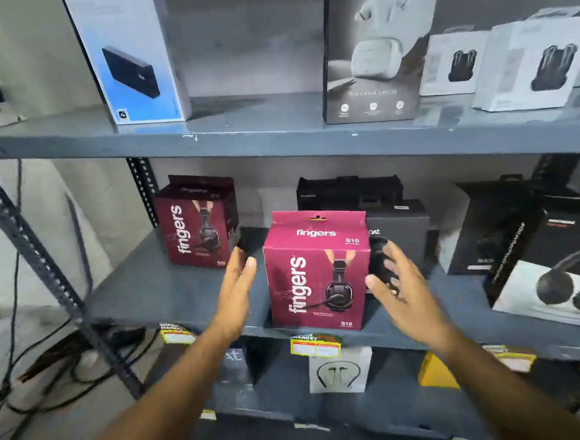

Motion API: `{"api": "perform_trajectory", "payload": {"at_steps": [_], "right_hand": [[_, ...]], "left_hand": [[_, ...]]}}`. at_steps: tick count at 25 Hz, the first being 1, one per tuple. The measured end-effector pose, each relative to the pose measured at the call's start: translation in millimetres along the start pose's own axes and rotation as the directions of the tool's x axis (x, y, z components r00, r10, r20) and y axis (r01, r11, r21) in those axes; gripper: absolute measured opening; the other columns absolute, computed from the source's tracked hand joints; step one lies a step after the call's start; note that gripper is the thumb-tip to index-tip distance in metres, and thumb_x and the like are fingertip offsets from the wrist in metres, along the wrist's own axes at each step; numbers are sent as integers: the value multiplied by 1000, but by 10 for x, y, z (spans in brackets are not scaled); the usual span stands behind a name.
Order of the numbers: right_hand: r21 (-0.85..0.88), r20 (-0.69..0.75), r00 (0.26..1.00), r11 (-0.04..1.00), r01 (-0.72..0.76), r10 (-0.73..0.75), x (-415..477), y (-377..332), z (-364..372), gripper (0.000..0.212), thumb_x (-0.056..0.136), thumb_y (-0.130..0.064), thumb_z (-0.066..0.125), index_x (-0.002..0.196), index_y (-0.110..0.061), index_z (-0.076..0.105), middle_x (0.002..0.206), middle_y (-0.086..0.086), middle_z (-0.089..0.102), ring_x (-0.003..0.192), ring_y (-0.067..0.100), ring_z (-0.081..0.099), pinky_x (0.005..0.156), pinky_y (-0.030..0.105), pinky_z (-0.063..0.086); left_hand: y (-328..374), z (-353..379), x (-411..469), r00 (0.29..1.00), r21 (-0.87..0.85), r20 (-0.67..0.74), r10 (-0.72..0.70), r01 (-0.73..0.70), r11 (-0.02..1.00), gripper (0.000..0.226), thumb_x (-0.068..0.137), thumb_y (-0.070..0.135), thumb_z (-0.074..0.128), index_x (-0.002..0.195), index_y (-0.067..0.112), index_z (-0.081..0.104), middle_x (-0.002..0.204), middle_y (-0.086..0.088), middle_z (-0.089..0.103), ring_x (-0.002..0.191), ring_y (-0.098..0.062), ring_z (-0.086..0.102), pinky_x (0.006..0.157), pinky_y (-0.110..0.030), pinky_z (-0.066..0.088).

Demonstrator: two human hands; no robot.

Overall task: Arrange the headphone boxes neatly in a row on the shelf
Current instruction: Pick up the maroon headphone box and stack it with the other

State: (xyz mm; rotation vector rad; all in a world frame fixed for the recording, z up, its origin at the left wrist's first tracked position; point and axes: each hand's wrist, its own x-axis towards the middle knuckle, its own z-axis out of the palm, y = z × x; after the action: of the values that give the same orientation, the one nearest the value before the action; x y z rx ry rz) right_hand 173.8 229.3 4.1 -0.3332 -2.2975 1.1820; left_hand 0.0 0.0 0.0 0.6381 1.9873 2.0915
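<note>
Flanking: my two hands stand either side of the front red box (pixel 319 272), which sits upright at the front edge of the middle shelf (pixel 156 294).
Left hand (pixel 233 292): open, fingers straight and together, palm turned toward the box's left side; a narrow gap shows between fingertips and box; nothing held.
Right hand (pixel 401 291): open, fingers spread and blurred, just beside the box's right edge; I cannot tell whether the thumb touches the box; nothing held.
Front red box: "fingers S10" print with a headset picture, face toward me, hang tab up.
Second red box (pixel 198 222): same print, upright, further back and to the left on the same shelf, well apart from the front one.
Black boxes (pixel 399 229): stacked behind and to the right of the front red box, partly hidden by my right hand.
Large headphone box (pixel 538 257): tilted, at the right end of the shelf.
Upper shelf (pixel 275 131): carries a blue-and-white box (pixel 129 55) and earbud boxes (pixel 372 49).
Price labels (pixel 316 346): stuck on the shelf's front edge below the front red box.
</note>
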Motion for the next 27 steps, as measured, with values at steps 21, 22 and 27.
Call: {"api": "perform_trajectory", "payload": {"at_steps": [21,22,27], "right_hand": [[442,-128,985,896,-48,116,511,-821,1693,53,92,-53,51,136,-24,60,128,12,69,122,40,61,103,64,48],[479,-128,986,877,-35,109,539,-861,1801,51,94,-49,52,136,-21,59,126,14,69,117,39,66,97,64,52],[472,-157,975,879,-67,158,644,-973,2172,63,87,-55,53,141,-25,55,139,16,59,128,39,58,106,64,45]], "left_hand": [[-25,-1272,300,997,-120,-15,-75,73,990,60,88,63,51,134,25,62,115,9,78,104,-10,74,83,-22,60],[-16,-1382,340,998,-130,-11,-69,67,989,58,89,62,51,134,26,61,113,8,79,102,-11,75,79,-20,60],[-84,-1723,500,998,-142,31,-54,58,988,51,90,60,50,131,31,61,104,10,80,92,-7,77,72,-15,58]]}}
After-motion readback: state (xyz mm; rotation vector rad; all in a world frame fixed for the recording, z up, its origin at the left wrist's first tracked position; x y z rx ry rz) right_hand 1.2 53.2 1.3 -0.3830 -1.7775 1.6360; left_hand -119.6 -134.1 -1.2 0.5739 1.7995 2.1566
